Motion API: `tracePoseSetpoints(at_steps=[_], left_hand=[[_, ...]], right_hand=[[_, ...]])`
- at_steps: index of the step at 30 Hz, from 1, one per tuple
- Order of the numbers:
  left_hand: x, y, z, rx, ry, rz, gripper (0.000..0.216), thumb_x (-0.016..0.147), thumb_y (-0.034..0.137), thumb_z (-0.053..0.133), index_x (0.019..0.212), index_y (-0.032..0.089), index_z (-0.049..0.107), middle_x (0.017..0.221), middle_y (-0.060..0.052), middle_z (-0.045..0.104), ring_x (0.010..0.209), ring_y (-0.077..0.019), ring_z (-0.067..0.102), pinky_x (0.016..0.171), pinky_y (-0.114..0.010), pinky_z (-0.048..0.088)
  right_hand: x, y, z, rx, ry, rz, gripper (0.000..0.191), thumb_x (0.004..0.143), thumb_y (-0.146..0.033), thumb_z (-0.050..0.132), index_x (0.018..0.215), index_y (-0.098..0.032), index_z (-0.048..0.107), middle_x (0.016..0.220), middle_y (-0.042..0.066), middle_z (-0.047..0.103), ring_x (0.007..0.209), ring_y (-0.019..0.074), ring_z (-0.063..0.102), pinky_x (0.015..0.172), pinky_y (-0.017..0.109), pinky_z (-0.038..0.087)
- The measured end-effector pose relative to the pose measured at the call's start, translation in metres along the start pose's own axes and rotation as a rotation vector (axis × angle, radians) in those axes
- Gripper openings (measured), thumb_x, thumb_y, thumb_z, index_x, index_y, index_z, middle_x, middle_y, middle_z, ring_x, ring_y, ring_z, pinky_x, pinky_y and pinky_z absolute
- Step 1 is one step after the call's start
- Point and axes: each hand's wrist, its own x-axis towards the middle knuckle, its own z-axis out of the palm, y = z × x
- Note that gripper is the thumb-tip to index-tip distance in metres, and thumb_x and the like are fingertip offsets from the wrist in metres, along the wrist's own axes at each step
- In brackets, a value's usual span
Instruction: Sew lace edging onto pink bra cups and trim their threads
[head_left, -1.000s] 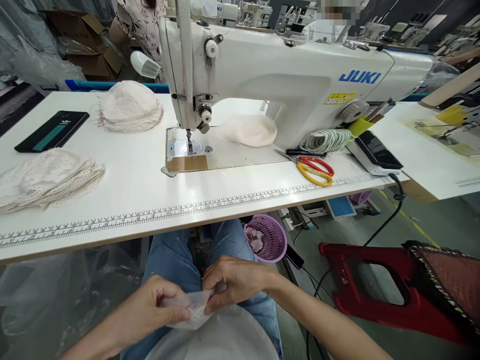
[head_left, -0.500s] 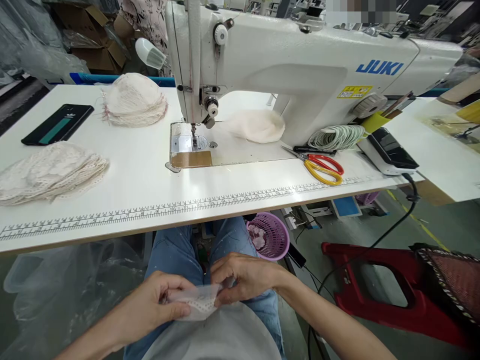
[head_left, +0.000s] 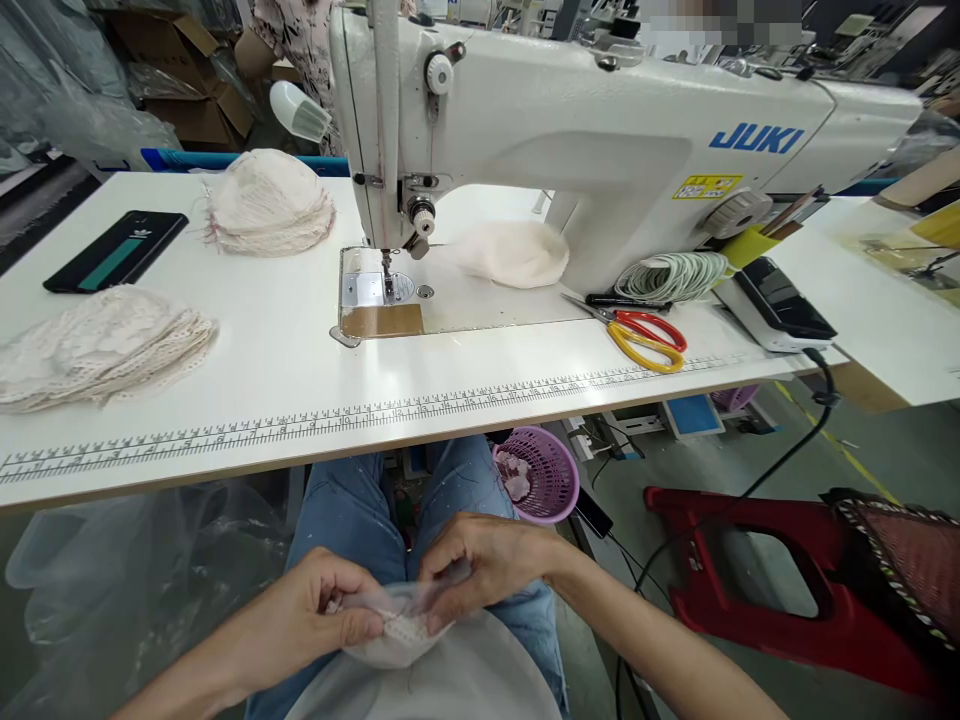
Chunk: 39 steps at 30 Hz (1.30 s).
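Observation:
Over my lap, below the table edge, both hands pinch one small sheer lace piece. My left hand grips its left side with thumb and fingers closed. My right hand curls over its right side, fingers pressed together. The piece sags between them above my jeans. On the table above stand a white JUKI sewing machine, a stack of lace pieces at the left, another stack behind it, and a pale fabric heap under the machine arm.
A dark phone lies at the far left of the white table. Red and yellow scissors, a coil of cord and a black device sit right of the machine. A purple basket, a red stool and a clear plastic bag are below.
Both hands stayed over my lap on the lace piece; the fingers worked closer together and the piece bunched and sagged more. The view tilted slightly.

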Motion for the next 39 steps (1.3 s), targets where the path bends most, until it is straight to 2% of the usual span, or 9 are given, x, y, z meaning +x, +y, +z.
tracePoseSetpoints(at_steps=[3, 7, 14, 20, 26, 30, 39], left_hand=[[0.001, 0.001, 0.002, 0.077, 0.017, 0.015, 0.038, 0.076, 0.046, 0.060, 0.079, 0.011, 0.075, 0.057, 0.001, 0.049, 0.057, -0.0115, 0.034, 0.053, -0.023, 0.024], [0.000, 0.005, 0.003, 0.171, 0.061, -0.005, 0.038, 0.077, 0.045, 0.057, 0.076, 0.011, 0.075, 0.058, 0.002, 0.042, 0.058, -0.0120, 0.032, 0.053, -0.023, 0.022], [-0.001, 0.004, 0.006, 0.199, 0.087, -0.012, 0.036, 0.078, 0.041, 0.053, 0.071, 0.010, 0.069, 0.057, 0.004, 0.034, 0.056, -0.0110, 0.028, 0.051, -0.024, 0.018], [0.001, 0.004, 0.009, 0.218, 0.117, 0.007, 0.029, 0.077, 0.035, 0.052, 0.059, 0.013, 0.060, 0.054, 0.006, 0.027, 0.053, -0.0097, 0.024, 0.049, -0.025, 0.015], [0.001, 0.003, 0.009, 0.193, 0.103, 0.003, 0.033, 0.078, 0.041, 0.053, 0.060, 0.013, 0.057, 0.055, 0.006, 0.030, 0.055, -0.0101, 0.026, 0.049, -0.024, 0.016], [0.002, 0.003, 0.008, 0.198, 0.107, 0.003, 0.034, 0.078, 0.042, 0.053, 0.060, 0.013, 0.057, 0.056, 0.006, 0.029, 0.055, -0.0103, 0.025, 0.049, -0.024, 0.017], [0.003, 0.000, 0.009, 0.168, 0.104, 0.004, 0.037, 0.078, 0.046, 0.054, 0.063, 0.013, 0.061, 0.056, 0.005, 0.034, 0.056, -0.0111, 0.028, 0.051, -0.023, 0.019]], right_hand=[[0.004, -0.004, 0.008, -0.115, 0.086, -0.008, 0.032, 0.079, -0.043, 0.065, 0.085, -0.012, 0.070, 0.065, -0.002, 0.060, 0.058, 0.0084, 0.053, 0.053, 0.016, 0.035], [0.008, -0.004, 0.014, -0.208, 0.153, -0.025, 0.037, 0.080, -0.048, 0.063, 0.076, -0.012, 0.069, 0.056, -0.003, 0.053, 0.052, 0.0073, 0.049, 0.051, 0.016, 0.032], [0.003, 0.000, 0.009, -0.123, 0.109, -0.033, 0.034, 0.084, -0.042, 0.061, 0.084, -0.010, 0.070, 0.065, 0.000, 0.061, 0.057, 0.0075, 0.054, 0.054, 0.014, 0.036], [0.006, -0.001, 0.011, -0.053, 0.129, 0.003, 0.033, 0.080, -0.043, 0.064, 0.084, -0.011, 0.070, 0.064, -0.002, 0.058, 0.058, 0.0079, 0.051, 0.052, 0.015, 0.035], [0.007, 0.002, 0.011, -0.066, 0.153, 0.000, 0.026, 0.084, -0.034, 0.061, 0.087, -0.011, 0.070, 0.066, -0.001, 0.060, 0.059, 0.0080, 0.052, 0.053, 0.015, 0.035], [0.006, 0.004, 0.011, -0.087, 0.165, 0.010, 0.028, 0.086, -0.035, 0.058, 0.090, -0.010, 0.070, 0.069, 0.001, 0.063, 0.057, 0.0085, 0.052, 0.053, 0.016, 0.036], [0.007, 0.006, 0.012, 0.018, 0.214, -0.028, 0.025, 0.083, -0.033, 0.062, 0.086, -0.009, 0.072, 0.068, 0.003, 0.064, 0.059, 0.0099, 0.056, 0.055, 0.017, 0.041]])
